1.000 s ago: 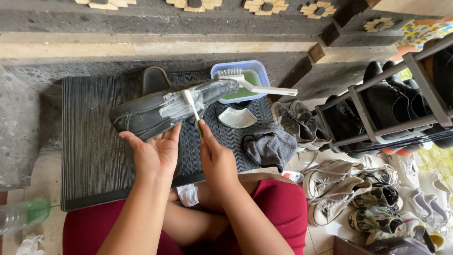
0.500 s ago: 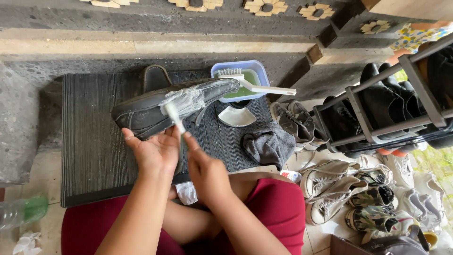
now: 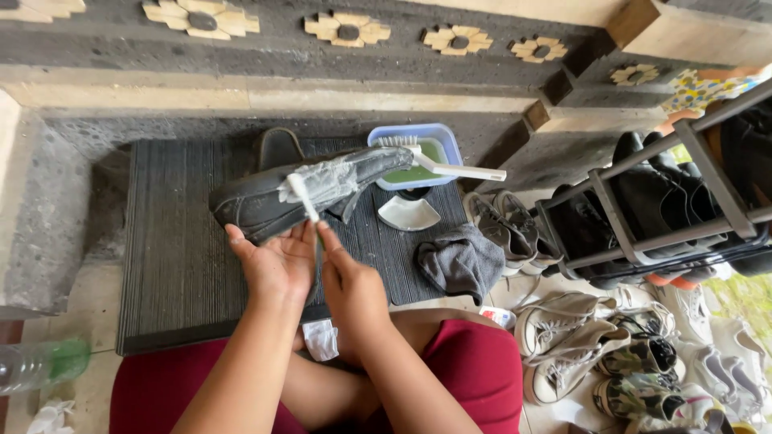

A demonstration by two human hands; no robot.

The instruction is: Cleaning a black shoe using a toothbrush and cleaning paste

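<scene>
Pinching a white shoelace [image 3: 303, 197] between right hand [image 3: 351, 283] and left hand [image 3: 273, 261] fingertips over soapy dark shoe [image 3: 305, 191], mid-rub; next needs grip shifting along lace.

Dark soapy shoe [image 3: 310, 193], lying sideways, small white brush [image 3: 302, 196] on it

Dark ribbed mat [image 3: 185, 265], grey cloth [image 3: 458, 264], white dish [image 3: 408, 214]
</scene>
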